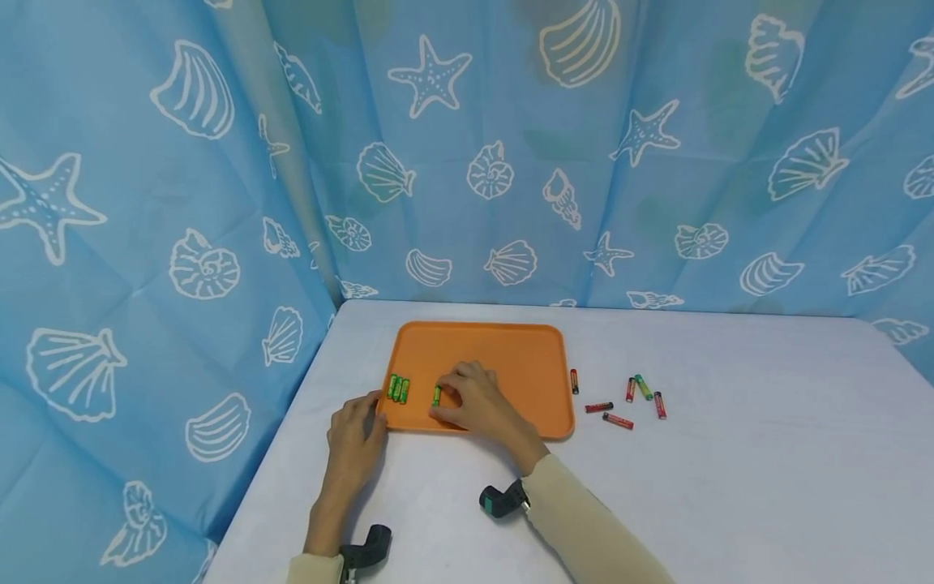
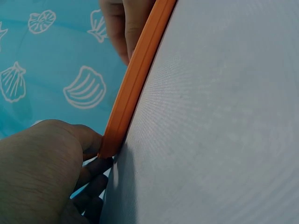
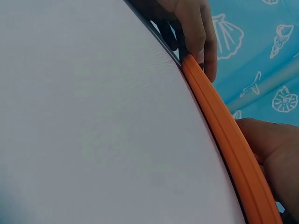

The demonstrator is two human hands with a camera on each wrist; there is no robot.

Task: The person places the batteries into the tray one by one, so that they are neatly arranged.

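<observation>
An orange tray (image 1: 503, 341) lies on the white-covered table. The right hand (image 1: 474, 401) is over its middle, thumb and fingers pinching a green battery (image 1: 436, 396) that stands lengthwise toward the back. Several more green batteries (image 1: 397, 388) lie side by side in the tray's left part. At the near left corner the left hand (image 1: 356, 434) holds the tray, thumb and fingers on either side of the corner. The left wrist view shows that grip close to the orange rim (image 2: 128, 102). In the right wrist view the rim hides the battery and part of the right hand (image 3: 275, 154).
Right of the tray, red batteries (image 1: 618, 421) lie scattered on the white tablecloth (image 1: 766, 454), with one green battery (image 1: 644, 387) among them. One red battery (image 1: 574, 381) is close beside the tray's right edge. A blue shell-patterned curtain (image 1: 452, 203) hangs behind and at the left.
</observation>
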